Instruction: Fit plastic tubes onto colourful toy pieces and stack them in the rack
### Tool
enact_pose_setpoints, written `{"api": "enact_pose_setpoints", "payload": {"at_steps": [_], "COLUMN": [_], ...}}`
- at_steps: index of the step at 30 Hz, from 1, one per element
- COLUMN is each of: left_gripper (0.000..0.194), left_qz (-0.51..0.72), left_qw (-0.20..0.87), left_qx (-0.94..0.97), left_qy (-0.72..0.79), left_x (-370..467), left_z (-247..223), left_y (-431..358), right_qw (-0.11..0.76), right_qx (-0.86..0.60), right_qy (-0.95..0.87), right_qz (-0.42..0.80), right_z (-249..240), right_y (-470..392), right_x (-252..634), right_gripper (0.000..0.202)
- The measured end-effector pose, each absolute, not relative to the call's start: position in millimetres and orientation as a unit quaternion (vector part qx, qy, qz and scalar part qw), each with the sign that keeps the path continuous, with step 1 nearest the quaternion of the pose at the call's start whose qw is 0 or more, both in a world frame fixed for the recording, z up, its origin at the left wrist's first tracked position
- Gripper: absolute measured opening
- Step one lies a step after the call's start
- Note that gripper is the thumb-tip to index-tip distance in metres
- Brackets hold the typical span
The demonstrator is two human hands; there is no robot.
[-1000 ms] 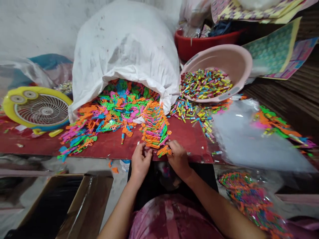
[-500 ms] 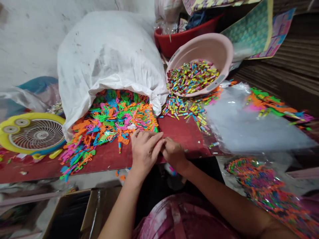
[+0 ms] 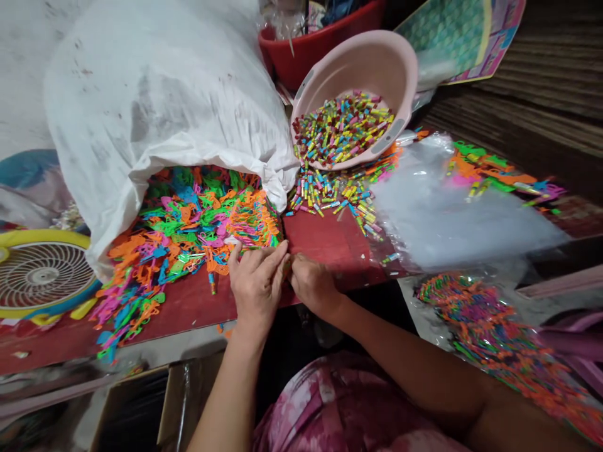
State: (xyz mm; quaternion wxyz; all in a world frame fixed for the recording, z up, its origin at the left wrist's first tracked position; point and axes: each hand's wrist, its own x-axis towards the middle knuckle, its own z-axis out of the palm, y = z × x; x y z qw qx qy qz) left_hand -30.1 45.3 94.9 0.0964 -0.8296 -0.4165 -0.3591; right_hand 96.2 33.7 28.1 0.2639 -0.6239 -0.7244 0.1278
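Note:
My left hand point(image 3: 258, 279) and my right hand point(image 3: 313, 285) meet at the front edge of the red tabletop point(image 3: 325, 242). Both are closed, fingertips pressed together and almost touching. Whatever lies between them is small and covered by the fingers. Just beyond my left hand spreads a pile of flat plastic pieces point(image 3: 188, 220) in orange, green, pink and blue, spilling out of a white sack point(image 3: 174, 94). One small striped tube point(image 3: 211, 284) sticks out of the pile left of that hand. More such tubes point(image 3: 343, 125) fill a tilted pink basin point(image 3: 406, 81) and spill in front of it.
Clear plastic bags point(image 3: 461, 220) lie to the right, with coloured pieces point(image 3: 499, 172) behind them. A filled clear bag point(image 3: 499, 339) sits lower right. A yellow fan point(image 3: 44, 276) stands at left, a red tub point(image 3: 325, 37) behind, a cardboard box point(image 3: 169, 402) below the table.
The view has shifted, so the sack, basin and pile appear further left and larger. My right hand has curled tighter; both hands remain together at the table edge.

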Motion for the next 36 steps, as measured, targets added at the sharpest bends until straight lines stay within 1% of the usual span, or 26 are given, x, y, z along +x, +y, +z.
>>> {"api": "enact_pose_setpoints", "payload": {"at_steps": [3,8,10,13,16,19,22,27,31,34,36], "left_gripper": [0.029,0.031,0.032,0.036,0.040,0.034,0.027,0.029,0.024,0.021,0.021], "left_qz": [-0.349,-0.347,-0.344,-0.350,-0.335,-0.318,-0.320,-0.326,-0.316,-0.312,-0.307], "left_qw": [0.106,0.195,0.215,0.215,0.213,0.222,0.230,0.244,0.231,0.228,0.228], "left_qx": [-0.832,-0.822,-0.820,-0.815,-0.805,-0.793,-0.800,-0.807,-0.811,-0.812,-0.814], "left_qy": [-0.418,-0.407,-0.404,-0.409,-0.441,-0.470,-0.453,-0.427,-0.435,-0.438,-0.437], "left_x": [-32.1,-38.9,-40.7,-40.3,-37.2,-35.2,-36.4,-41.8,-44.2,-44.8,-45.3], "left_z": [95.4,92.9,90.6,87.6,85.9,85.5,85.6,83.9,82.3,82.9,83.4], "left_y": [41.0,30.9,27.9,25.3,23.9,23.7,24.8,26.9,26.4,26.0,25.9], "right_qw": [0.272,0.268,0.260,0.248,0.253,0.251,0.243,0.261,0.274,0.284,0.297], "right_qx": [-0.626,-0.625,-0.619,-0.613,-0.609,-0.618,-0.621,-0.609,-0.603,-0.595,-0.583], "right_qy": [-0.717,-0.719,-0.726,-0.734,-0.734,-0.725,-0.723,-0.728,-0.726,-0.724,-0.724], "right_qz": [0.138,0.142,0.149,0.156,0.160,0.170,0.179,0.176,0.185,0.203,0.218], "right_z": [25.4,24.5,25.6,28.9,32.9,35.9,35.8,29.7,25.9,23.1,20.3], "right_y": [33.6,33.8,33.2,32.6,33.2,35.1,37.1,37.6,37.2,39.0,41.0], "right_x": [98.7,102.6,101.9,98.2,94.2,93.2,95.9,99.4,99.2,102.2,106.8], "right_gripper": [0.023,0.018,0.016,0.019,0.024,0.023,0.017,0.014,0.014,0.010,0.012]}}
